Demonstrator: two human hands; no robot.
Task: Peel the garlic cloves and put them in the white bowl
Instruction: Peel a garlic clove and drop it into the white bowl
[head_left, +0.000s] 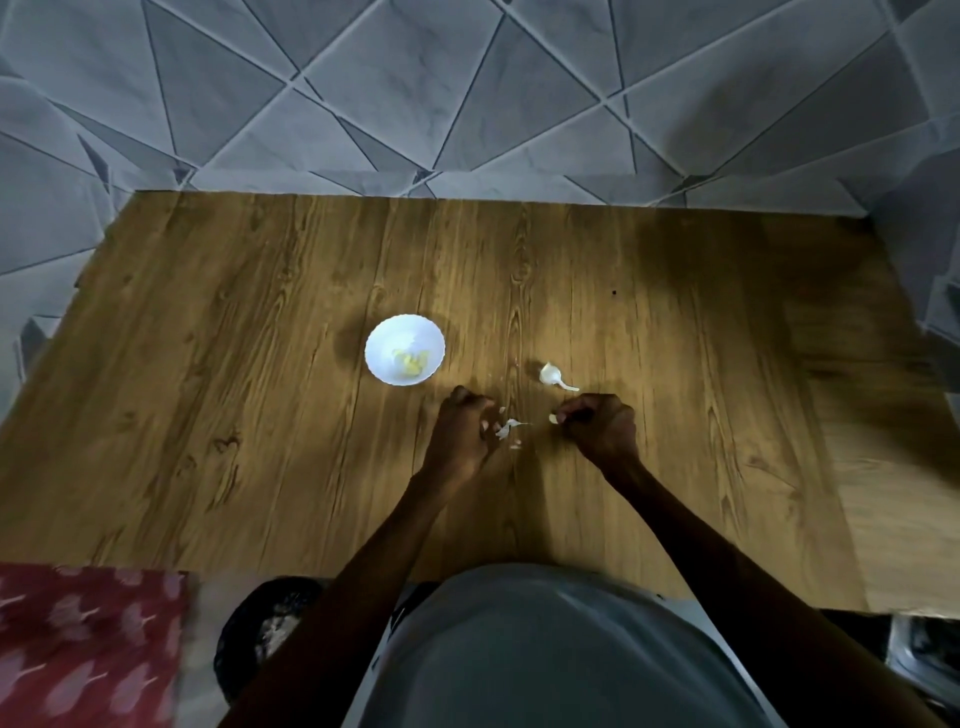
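Note:
A small white bowl (404, 349) stands on the wooden table (260, 395), with a few yellowish peeled garlic cloves (410, 362) inside. My right hand (597, 427) pinches a garlic clove (554, 418) at its fingertips. My left hand (464, 431) has its fingers curled just left of loose white garlic skins (508, 429) on the table; whether it holds a piece of skin I cannot tell. Another unpeeled garlic piece (551, 375) with a stem lies beyond my right hand.
A dark round bin (265, 629) sits on the floor below the table's near edge, left of my body. A red patterned cloth (88, 644) fills the bottom left. A grey tiled wall (467, 93) rises behind the table.

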